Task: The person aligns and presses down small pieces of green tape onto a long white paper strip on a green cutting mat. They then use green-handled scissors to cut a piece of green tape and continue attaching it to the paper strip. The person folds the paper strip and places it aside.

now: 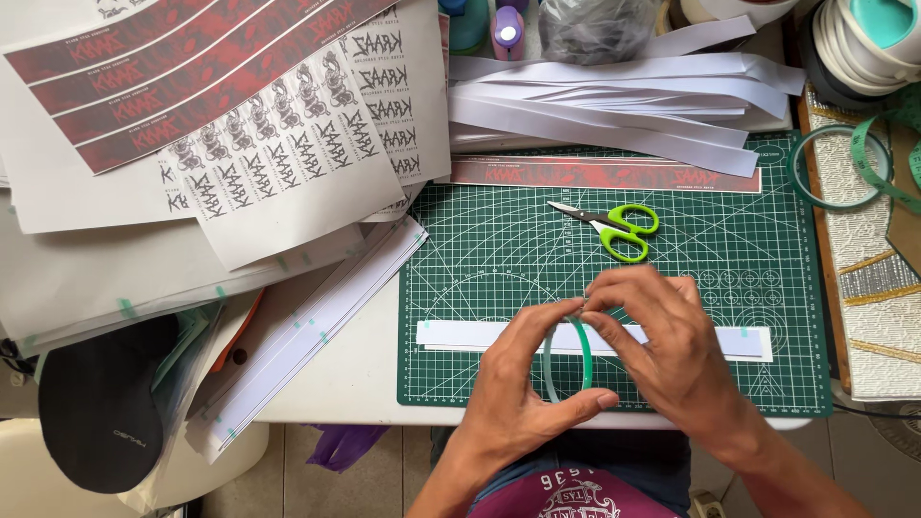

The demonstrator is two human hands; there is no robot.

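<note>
Cluttered craft desk fills my view from above, with a green cutting mat [672,240] at its near edge. Nearest to me, both hands meet over the mat. My left hand [518,384] curls around a roll of green tape [568,360], thumb under it and fingers over its top, so the roll stands on edge between the two hands. My right hand [662,336] comes in from the other side, fingertips pinched together at the top of the roll; whether they grip a tape end I cannot tell. Both hands touch the roll; neither is nearer.

Directly beneath the hands lies one white paper strip [451,334], its long axis running left to right, passing under both wrists and reaching out past each hand.

Just beyond the right hand's fingertips rests one pair of green-handled scissors [614,226], blades closed and pointing away to the left. Farther on lies one printed red strip [600,175], also lying left to right. Behind it is a loose heap of white paper strips [624,101], too many to count.

Far beyond the left hand spread printed sheets [259,115]. Far beyond the right hand sits a second, larger green tape ring [839,168].
</note>
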